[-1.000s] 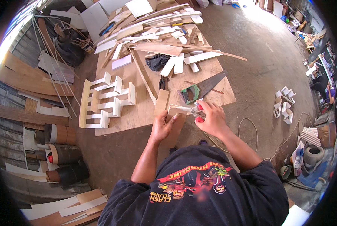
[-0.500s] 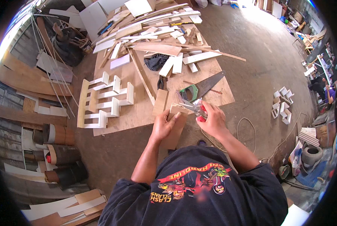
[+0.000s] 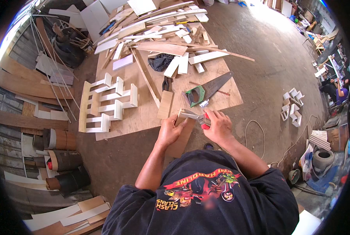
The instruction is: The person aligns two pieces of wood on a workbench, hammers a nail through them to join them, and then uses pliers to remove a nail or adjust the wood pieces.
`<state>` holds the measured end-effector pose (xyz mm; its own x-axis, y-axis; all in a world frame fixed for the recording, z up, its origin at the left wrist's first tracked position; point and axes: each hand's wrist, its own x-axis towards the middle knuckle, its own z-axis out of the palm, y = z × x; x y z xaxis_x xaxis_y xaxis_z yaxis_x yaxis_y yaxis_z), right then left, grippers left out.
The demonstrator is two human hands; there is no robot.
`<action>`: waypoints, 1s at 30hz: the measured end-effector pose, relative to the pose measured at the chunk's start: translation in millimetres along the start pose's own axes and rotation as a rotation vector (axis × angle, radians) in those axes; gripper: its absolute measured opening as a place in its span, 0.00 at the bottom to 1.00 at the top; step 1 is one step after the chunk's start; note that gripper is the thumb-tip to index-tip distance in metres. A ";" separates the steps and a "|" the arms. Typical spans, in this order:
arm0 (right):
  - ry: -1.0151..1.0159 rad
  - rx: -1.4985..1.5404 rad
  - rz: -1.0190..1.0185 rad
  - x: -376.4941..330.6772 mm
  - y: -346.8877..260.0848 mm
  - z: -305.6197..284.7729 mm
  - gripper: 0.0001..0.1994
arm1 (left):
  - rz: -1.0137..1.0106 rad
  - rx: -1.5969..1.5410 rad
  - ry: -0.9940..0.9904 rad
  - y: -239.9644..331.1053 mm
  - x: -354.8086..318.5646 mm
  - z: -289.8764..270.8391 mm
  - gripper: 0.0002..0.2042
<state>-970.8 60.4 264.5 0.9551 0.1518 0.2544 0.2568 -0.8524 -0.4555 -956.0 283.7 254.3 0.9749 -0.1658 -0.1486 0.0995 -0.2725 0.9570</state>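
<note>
The left hand (image 3: 171,131) grips a narrow wooden board (image 3: 180,138) at the near edge of the plywood sheet (image 3: 143,113). The right hand (image 3: 218,126) closes on a red-handled tool (image 3: 204,119) touching the board's top. Beyond lies a handsaw (image 3: 206,90), then scattered offcuts (image 3: 163,37).

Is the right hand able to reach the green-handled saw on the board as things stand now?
Probably yes: the saw lies just beyond the right hand with nothing between, but that hand already holds a red-handled tool.

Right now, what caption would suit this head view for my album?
Both hands, left hand and right hand, hold a red-handled tool against a wood strip beside a handsaw.
</note>
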 end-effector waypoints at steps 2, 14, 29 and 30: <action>-0.008 0.005 0.009 -1.3 -0.2 2.5 0.28 | -0.015 0.054 0.002 -2.1 0.4 -1.7 0.14; -0.063 0.096 0.046 0.3 4.9 26.8 0.27 | -0.088 -0.045 -0.001 -8.2 0.2 -8.0 0.14; -0.133 0.606 0.392 -3.7 -4.7 32.7 0.27 | 0.035 -0.341 0.050 -2.5 0.0 -18.4 0.15; -0.122 0.763 0.371 -1.6 -7.4 37.8 0.27 | 0.039 -0.342 0.046 -4.2 0.3 -17.6 0.15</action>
<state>-968.7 85.4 235.2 0.9949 0.0199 -0.0986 -0.0885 -0.2939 -0.9517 -952.6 301.4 254.6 0.9864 -0.1253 -0.1061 0.1152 0.0677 0.9910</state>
